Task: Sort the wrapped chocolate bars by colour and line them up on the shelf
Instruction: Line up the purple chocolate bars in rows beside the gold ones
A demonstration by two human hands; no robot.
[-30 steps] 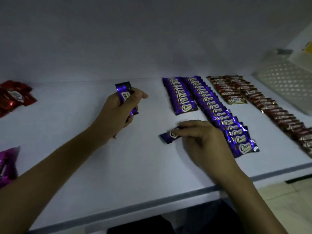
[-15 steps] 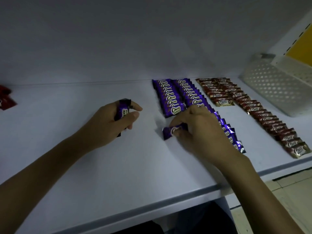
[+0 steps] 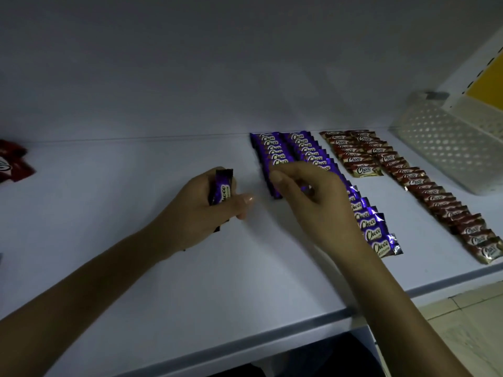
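Two rows of purple Choco bars (image 3: 280, 151) lie overlapping on the white shelf (image 3: 136, 240), and two rows of brown Choco bars (image 3: 424, 186) run beside them on the right. My left hand (image 3: 206, 210) grips a small bunch of purple bars (image 3: 221, 190), held upright. My right hand (image 3: 307, 197) reaches over the front end of the left purple row and pinches a purple bar (image 3: 275, 190) there, which its fingers mostly hide.
Red wrapped bars (image 3: 13, 161) lie at the shelf's far left edge. A white perforated basket (image 3: 446, 142) stands at the back right, next to the brown rows. The shelf's front lip (image 3: 245, 341) runs across below my forearms.
My right hand carried the loose purple bar from mid-shelf back to the front end of the left purple row. My left hand lowered and shifted right with its bars.
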